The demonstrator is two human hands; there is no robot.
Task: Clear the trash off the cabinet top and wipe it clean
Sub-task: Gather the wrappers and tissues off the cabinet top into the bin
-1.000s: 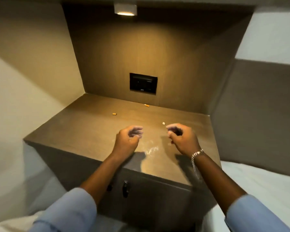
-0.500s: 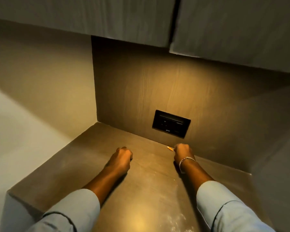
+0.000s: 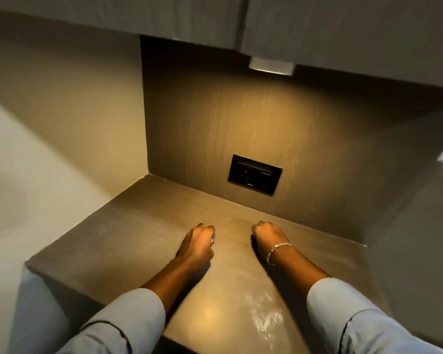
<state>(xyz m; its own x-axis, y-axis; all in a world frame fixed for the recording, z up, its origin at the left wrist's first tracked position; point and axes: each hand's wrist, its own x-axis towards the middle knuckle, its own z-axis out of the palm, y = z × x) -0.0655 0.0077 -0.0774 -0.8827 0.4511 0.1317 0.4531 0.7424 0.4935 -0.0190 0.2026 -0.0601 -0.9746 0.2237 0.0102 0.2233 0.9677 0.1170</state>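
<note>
Head view, looking down into a recessed niche. Cabinet top (image 3: 143, 241), brown wood grain, is bounded on the left by a plain wall, at the back by a wood-grain panel (image 3: 241, 129), on the right by a side panel; its near-left corner and front edge are free. Left hand (image 3: 196, 245) sits mid-surface, fingers curled in to a loose fist, knuckles toward the back panel; whether anything is inside the fist cannot be told. Right hand (image 3: 267, 237) lies beside it with a strip of bare surface between, fingers likewise curled under, contents not visible. Chain bracelet (image 3: 276, 251) sits on the right wrist. Both forearms reach in from the front edge, light blue sleeves (image 3: 128, 318) pushed back from the wrists. No loose trash is visible on the exposed surface. A whitish smeared patch (image 3: 262, 318) lies near the front edge, between the forearms and closer to the right one. Black socket plate (image 3: 255, 174) is set in the back panel, low, just above the surface and beyond the right hand. Open surface remains left of the left hand out to the wall and behind both hands to the back panel. Upper cabinets (image 3: 164, 16) overhang; a small downlight (image 3: 271, 66) is fixed beneath them.
</note>
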